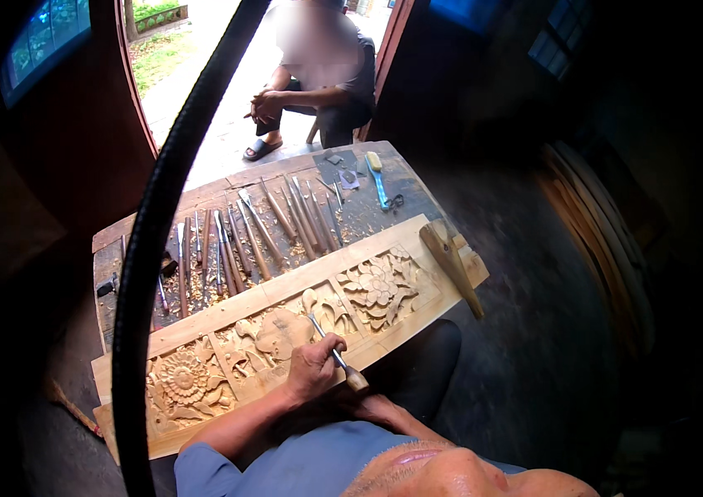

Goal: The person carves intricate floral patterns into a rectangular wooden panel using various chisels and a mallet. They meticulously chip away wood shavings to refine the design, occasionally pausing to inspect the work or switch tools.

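Observation:
My left hand (312, 368) is closed round a wood chisel (332, 348) with a metal shaft and a wooden handle. The chisel's tip rests on the middle section of a pale carved wooden panel (273, 290), beside a smooth rounded raised shape. Flowers and leaves stand in relief in the panel's left and right sections. Close to the handle's butt, low by the panel's near edge, is my right hand (368, 406); its fingers are in shadow and partly hidden. A tapered wooden piece (451, 267) lies across the panel's right end.
Several chisels (262, 232) lie amid wood shavings on the worktable (244, 176) behind the panel. A blue-handled brush (376, 180) is at the far right. Beyond the table a person (327, 91) sits in the doorway. Curved boards (600, 240) lean at the right.

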### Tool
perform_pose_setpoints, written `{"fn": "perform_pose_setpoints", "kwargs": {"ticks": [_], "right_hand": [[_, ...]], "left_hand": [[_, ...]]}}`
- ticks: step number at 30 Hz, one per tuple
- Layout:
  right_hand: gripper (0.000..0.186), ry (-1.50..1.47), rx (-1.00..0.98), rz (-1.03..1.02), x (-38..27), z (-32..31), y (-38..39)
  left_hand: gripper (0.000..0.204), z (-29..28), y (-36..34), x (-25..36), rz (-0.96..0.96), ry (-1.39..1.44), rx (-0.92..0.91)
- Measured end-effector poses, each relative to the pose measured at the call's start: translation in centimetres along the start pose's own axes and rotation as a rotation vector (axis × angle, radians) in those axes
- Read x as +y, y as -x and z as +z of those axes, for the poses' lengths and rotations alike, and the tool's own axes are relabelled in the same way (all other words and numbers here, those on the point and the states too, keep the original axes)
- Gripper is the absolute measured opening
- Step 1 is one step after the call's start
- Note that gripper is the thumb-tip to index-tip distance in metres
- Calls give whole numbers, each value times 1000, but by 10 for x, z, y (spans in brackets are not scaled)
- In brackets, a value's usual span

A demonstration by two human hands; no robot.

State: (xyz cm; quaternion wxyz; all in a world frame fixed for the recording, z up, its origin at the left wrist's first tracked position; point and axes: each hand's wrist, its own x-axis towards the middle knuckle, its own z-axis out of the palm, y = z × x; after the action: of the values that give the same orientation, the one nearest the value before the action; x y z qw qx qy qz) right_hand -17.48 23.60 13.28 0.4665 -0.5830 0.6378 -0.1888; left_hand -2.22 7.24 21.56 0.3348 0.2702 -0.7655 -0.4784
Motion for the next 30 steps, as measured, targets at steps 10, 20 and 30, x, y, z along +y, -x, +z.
{"fn": "perform_pose_setpoints", "kwargs": {"ticks": [10, 20, 30], "right_hand": [[11, 407, -31, -223, 18, -8, 21], [20, 381, 294, 41, 16, -21, 3], [24, -145, -79, 17, -13, -24, 9]], "left_hand": [[20, -3, 0, 4, -42, -2, -41], [17, -2, 0, 2, -3, 4, -23], [17, -2, -2, 6, 22, -13, -13]]}}
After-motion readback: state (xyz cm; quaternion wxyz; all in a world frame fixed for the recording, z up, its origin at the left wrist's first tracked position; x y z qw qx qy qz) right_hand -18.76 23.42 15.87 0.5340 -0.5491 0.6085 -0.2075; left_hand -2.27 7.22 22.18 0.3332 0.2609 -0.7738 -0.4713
